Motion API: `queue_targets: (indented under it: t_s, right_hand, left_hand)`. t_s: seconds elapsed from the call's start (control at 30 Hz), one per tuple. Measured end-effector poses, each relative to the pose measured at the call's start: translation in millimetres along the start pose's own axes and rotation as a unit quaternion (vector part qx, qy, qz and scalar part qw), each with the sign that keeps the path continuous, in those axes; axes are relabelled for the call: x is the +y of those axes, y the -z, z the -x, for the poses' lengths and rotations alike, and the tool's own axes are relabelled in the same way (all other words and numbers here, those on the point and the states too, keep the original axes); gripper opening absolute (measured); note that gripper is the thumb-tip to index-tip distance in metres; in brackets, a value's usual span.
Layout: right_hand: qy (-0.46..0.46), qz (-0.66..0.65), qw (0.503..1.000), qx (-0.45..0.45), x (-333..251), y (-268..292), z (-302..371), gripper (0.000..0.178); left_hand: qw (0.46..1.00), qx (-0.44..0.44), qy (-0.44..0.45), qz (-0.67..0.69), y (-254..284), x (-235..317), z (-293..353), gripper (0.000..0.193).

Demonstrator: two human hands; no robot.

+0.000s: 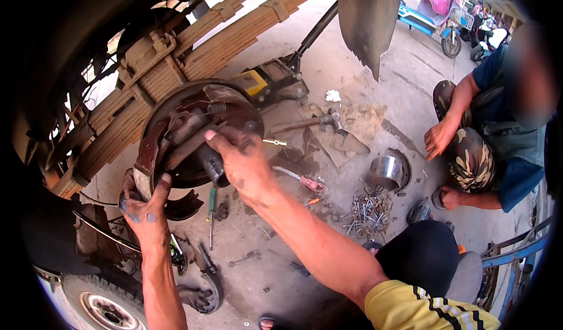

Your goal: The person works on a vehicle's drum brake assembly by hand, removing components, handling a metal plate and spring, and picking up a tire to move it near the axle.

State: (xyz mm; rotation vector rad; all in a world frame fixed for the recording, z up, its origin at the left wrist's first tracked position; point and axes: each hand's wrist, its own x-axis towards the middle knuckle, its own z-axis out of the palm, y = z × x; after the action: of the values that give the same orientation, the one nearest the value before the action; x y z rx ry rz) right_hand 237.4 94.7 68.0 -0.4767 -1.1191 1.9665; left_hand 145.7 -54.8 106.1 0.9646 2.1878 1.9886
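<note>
My left hand point(145, 210) is closed round the lower end of a curved brake shoe point(142, 180), thumb on the inner side and fingers on the outer. The shoe lies along the left side of a round drum brake assembly point(246, 104) at the axle end. Across the assembly, my right hand point(243, 160) is closed against its right side, with the thumb pointing up and left. What its fingers grip is hidden. Below that hand the dark axle spindle point(212, 164) sticks out. A coil spring point(216, 108) shows near the top of the assembly.
Rusty leaf springs point(229, 42) and a yellow-black jack point(258, 83) stand behind. On the ground lie a hammer point(299, 123), a green-handled screwdriver point(212, 204), bolts point(370, 212) and a metal ring-shaped part point(387, 171). A co-worker point(498, 130) crouches at right; a wheel point(102, 303) is lower left.
</note>
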Motion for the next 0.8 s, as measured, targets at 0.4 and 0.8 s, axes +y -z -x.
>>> queue_targets:
  t_s: [0.4, 0.8]
  right_hand:
    - [0.037, 0.002, 0.999, 0.036, 10.3, -4.0, -7.5, 0.023]
    - [-0.044, 0.096, 0.993, -0.052, -20.0, 7.7, -12.2, 0.022]
  left_hand:
    - [0.998, 0.002, 0.035, -0.045, 7.4, 6.8, -6.6, 0.053]
    - [0.99, 0.016, 0.012, -0.138, 8.4, 24.9, -3.1, 0.057]
